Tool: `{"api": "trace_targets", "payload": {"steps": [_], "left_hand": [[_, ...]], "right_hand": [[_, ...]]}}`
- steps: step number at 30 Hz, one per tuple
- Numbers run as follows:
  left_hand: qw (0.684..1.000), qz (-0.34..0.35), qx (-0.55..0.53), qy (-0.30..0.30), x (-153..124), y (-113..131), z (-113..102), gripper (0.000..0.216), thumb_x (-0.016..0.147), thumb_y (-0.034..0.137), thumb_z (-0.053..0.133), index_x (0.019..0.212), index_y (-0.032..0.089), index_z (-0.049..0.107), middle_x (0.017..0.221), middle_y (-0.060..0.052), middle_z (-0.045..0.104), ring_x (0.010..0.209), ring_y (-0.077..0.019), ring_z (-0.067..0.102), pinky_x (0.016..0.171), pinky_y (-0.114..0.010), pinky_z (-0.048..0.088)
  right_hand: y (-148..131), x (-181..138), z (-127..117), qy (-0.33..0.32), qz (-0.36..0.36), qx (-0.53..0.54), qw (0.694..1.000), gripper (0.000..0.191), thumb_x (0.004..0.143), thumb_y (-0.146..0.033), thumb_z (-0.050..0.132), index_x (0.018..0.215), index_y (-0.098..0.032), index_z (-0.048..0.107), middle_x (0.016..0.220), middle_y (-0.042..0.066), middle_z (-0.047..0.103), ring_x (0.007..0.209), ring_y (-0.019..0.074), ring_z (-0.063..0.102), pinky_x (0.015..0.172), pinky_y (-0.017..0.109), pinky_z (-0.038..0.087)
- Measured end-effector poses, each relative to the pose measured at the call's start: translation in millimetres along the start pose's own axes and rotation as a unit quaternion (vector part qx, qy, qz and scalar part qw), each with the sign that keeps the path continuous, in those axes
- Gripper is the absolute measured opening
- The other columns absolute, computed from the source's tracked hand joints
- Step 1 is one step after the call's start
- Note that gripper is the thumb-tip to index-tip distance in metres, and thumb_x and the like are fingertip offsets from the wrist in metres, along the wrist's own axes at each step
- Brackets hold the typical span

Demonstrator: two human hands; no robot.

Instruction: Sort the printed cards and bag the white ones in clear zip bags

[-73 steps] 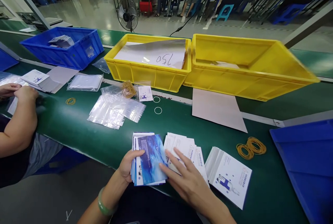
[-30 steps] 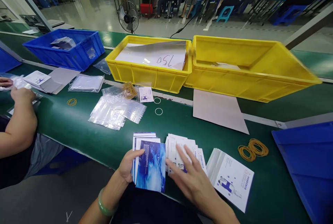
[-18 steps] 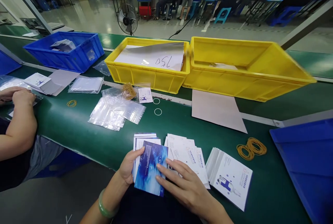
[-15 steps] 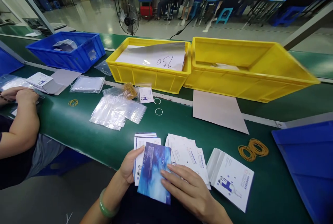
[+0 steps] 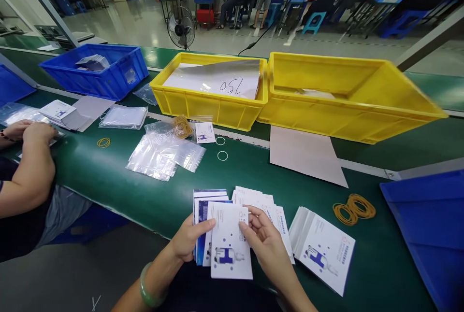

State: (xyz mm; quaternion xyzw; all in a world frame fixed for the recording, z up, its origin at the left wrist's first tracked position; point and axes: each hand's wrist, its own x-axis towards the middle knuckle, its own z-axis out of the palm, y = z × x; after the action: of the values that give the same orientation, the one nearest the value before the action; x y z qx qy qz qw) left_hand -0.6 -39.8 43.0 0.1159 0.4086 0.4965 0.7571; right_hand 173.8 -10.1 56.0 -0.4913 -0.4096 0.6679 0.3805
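We're holding a white card (image 5: 230, 247) at the near edge of the green belt (image 5: 108, 177), lying on top of the stack (image 5: 203, 203) in the left hand (image 5: 190, 242). The left thumb is pressing on the card's left edge, and the fingers are curling under the stack and gripping it. The right hand (image 5: 266, 242) is pinching the card's right edge with its fingertips closed on it.

Our read on doing this well:
- We should be gripping by the edges only and going light on the thumb, so the card isn't bending.
- We should be squaring its corners to the stack below.

The card is facing up. It's white and glossy, with a blue figure printed low on the face and small print at upper right. The fanned pile (image 5: 271, 205) is sitting just beside the right hand, and another pile (image 5: 324, 249) is lying further right.
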Motion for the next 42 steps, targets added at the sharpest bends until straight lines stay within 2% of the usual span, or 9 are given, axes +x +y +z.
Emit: {"api": "trace_targets", "payload": {"steps": [8,11,14,17,21,26,31,34,42], "left_hand": [[0.991,-0.016,-0.117,-0.056,6.9,13.1,-5.6,0.048,0.069,0.043,0.074,0.102,0.009,0.073,0.096,-0.014,0.077,0.099,-0.0351,0.070,0.092,-0.045,0.053],[0.992,0.002,-0.123,-0.040,9.1,16.3,-9.4,0.043,0.074,0.036,0.070,0.107,0.010,0.071,0.098,-0.013,0.076,0.098,-0.0321,0.070,0.092,-0.042,0.053],[0.993,-0.029,-0.109,0.030,9.1,13.0,-9.4,0.032,0.079,0.031,0.068,0.099,0.007,0.072,0.085,-0.013,0.077,0.083,-0.0276,0.073,0.082,-0.038,0.056],[0.993,-0.029,-0.098,0.061,8.0,10.2,-6.3,0.028,0.083,0.029,0.067,0.098,0.007,0.071,0.082,-0.013,0.077,0.072,-0.0244,0.073,0.070,-0.033,0.058],[0.993,-0.002,-0.088,0.076,7.3,12.8,-5.0,0.026,0.081,0.029,0.071,0.092,0.006,0.070,0.073,-0.011,0.076,0.058,-0.0199,0.070,0.055,-0.027,0.056],[0.995,0.023,-0.073,0.065,6.8,15.0,-5.2,0.032,0.070,0.026,0.080,0.093,0.007,0.070,0.078,-0.011,0.077,0.068,-0.0236,0.073,0.059,-0.028,0.057],[0.996,0.042,-0.043,0.062,4.1,12.3,6.3,0.047,0.060,0.033,0.091,0.096,0.010,0.070,0.082,-0.011,0.078,0.074,-0.0259,0.074,0.066,-0.032,0.059],[0.997,0.047,-0.025,0.055,3.9,7.4,14.7,0.050,0.058,0.037,0.092,0.094,0.011,0.070,0.082,-0.011,0.078,0.072,-0.0259,0.074,0.066,-0.033,0.060],[0.992,0.022,-0.071,0.105,9.2,5.5,13.6,0.042,0.069,0.038,0.085,0.097,0.010,0.070,0.083,-0.010,0.078,0.078,-0.0269,0.074,0.078,-0.037,0.060]], "right_hand": [[1.6,13.1,-59.5,0.104,-0.008,-0.182,0.978,0.055,0.085,-0.058,0.061,0.128,-0.025,0.052,0.122,0.015,0.066,0.104,0.0363,0.068,0.072,0.048,0.062],[8.1,16.5,-64.9,0.107,-0.241,-0.458,0.849,0.056,0.091,-0.047,0.057,0.140,-0.021,0.049,0.142,0.020,0.051,0.131,0.0430,0.048,0.095,0.064,0.051],[11.2,13.4,-50.0,-0.035,-0.452,-0.574,0.682,0.043,0.096,-0.021,0.053,0.139,-0.023,0.053,0.147,0.014,0.051,0.141,0.0353,0.037,0.100,0.054,0.052],[4.3,9.1,-36.0,-0.127,-0.556,-0.546,0.614,0.034,0.096,-0.012,0.049,0.125,-0.021,0.065,0.129,0.008,0.068,0.133,0.0265,0.051,0.094,0.037,0.058],[-14.0,2.8,-38.6,-0.153,-0.585,-0.452,0.656,0.027,0.099,-0.015,0.046,0.111,-0.014,0.070,0.109,0.012,0.076,0.117,0.0214,0.064,0.091,0.031,0.059],[-20.8,-14.2,-44.5,-0.124,-0.517,-0.313,0.787,0.030,0.096,-0.013,0.049,0.118,-0.020,0.068,0.099,0.010,0.077,0.090,0.0216,0.074,0.075,0.032,0.063],[-10.8,-18.4,-22.1,0.045,-0.110,-0.110,0.987,0.019,0.090,-0.040,0.063,0.103,-0.027,0.069,0.088,0.006,0.075,0.076,0.0244,0.072,0.057,0.032,0.061],[-7.2,-10.7,-7.8,0.031,0.008,-0.024,0.999,0.043,0.078,-0.053,0.074,0.109,-0.025,0.064,0.097,0.008,0.072,0.090,0.0261,0.070,0.071,0.036,0.061],[-7.6,0.6,-35.9,0.035,0.045,0.011,0.998,0.038,0.077,-0.050,0.075,0.101,-0.022,0.066,0.099,0.010,0.073,0.092,0.0292,0.069,0.074,0.041,0.060]]}}
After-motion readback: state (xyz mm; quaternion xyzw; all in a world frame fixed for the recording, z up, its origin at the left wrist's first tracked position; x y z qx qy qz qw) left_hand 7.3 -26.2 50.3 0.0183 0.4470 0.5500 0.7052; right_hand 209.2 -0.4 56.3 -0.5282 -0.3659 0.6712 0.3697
